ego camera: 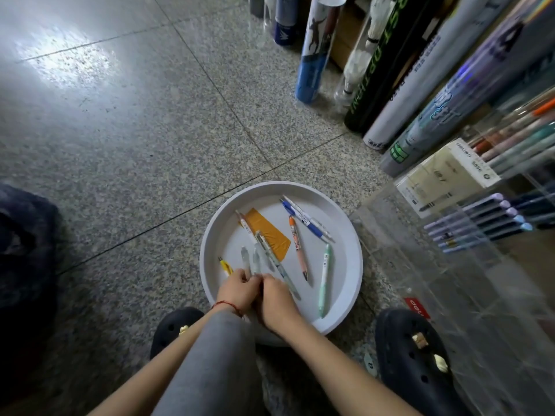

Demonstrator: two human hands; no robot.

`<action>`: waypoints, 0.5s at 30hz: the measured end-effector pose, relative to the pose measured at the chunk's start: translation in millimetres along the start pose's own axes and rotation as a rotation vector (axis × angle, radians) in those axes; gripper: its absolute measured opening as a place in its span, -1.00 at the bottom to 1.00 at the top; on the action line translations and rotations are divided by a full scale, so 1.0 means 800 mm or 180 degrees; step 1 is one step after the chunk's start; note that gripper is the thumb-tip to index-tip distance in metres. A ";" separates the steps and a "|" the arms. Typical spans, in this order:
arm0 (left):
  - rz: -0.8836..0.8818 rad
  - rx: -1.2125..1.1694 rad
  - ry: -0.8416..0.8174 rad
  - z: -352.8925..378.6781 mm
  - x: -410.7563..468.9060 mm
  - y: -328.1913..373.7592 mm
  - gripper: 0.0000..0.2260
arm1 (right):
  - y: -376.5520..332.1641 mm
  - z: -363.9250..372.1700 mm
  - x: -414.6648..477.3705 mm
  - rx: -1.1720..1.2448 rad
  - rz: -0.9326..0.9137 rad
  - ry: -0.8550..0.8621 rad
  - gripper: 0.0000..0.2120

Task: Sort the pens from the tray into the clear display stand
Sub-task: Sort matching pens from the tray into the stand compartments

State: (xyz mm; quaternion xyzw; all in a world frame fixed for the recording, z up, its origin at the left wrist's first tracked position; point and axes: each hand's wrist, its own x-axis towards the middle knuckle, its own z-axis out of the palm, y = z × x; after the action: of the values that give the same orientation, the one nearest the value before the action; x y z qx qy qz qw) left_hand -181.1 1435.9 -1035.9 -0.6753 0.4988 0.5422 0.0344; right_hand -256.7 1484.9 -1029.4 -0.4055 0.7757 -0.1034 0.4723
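Note:
A round grey tray (345, 223) lies on the floor with several pens in it. Among them are an orange pen (298, 247), a mint green pen (324, 280), a blue and white pen (306, 219) and a yellow pen (225, 265). My left hand (238, 291) and my right hand (274, 301) meet over the tray's near edge. Together they grip a small bunch of clear grey pens (250, 261) that sticks out past the fingers. The clear display stand (450, 265) sits to the right of the tray, with purple-capped pens (480, 220) in one slot.
An orange patch (270, 229) is stuck on the tray floor. Tall tubes (318, 46) lean against shelving at the back right. A white pen box (450, 175) rests by the stand. My black shoes (411, 364) flank the tray. A dark bag (24, 250) is at the left.

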 end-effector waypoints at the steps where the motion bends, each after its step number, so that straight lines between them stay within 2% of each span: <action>1: 0.0107 -0.0014 -0.0075 0.001 0.000 0.001 -0.79 | 0.002 -0.004 -0.004 0.0088 -0.0032 0.0027 -0.72; 3: 0.0359 -0.0145 -0.0294 0.002 -0.005 0.003 -0.79 | 0.007 -0.017 -0.011 0.0228 -0.0105 -0.0005 -0.75; 5: 0.0529 -0.0291 -0.0556 0.001 -0.019 0.011 -0.77 | 0.012 -0.037 -0.021 0.0431 -0.0119 -0.0008 -0.92; 9: 0.0745 -0.0278 -0.0990 -0.003 -0.062 0.051 -0.81 | 0.009 -0.091 -0.054 0.0504 -0.0194 0.0126 -0.75; 13: 0.1640 0.0346 -0.0842 0.000 -0.121 0.140 -0.83 | 0.009 -0.192 -0.102 0.0955 -0.0343 0.0301 -0.78; 15: 0.1869 0.0233 -0.0959 0.001 -0.150 0.185 -0.84 | 0.010 -0.251 -0.133 0.1519 -0.0455 0.0612 -0.87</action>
State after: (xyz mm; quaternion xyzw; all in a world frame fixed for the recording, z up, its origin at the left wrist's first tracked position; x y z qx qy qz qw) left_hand -276.6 1438.6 -871.4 -0.4133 0.6806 0.6044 -0.0257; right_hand -401.2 1523.1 -857.8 -0.3247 0.7401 -0.3545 0.4702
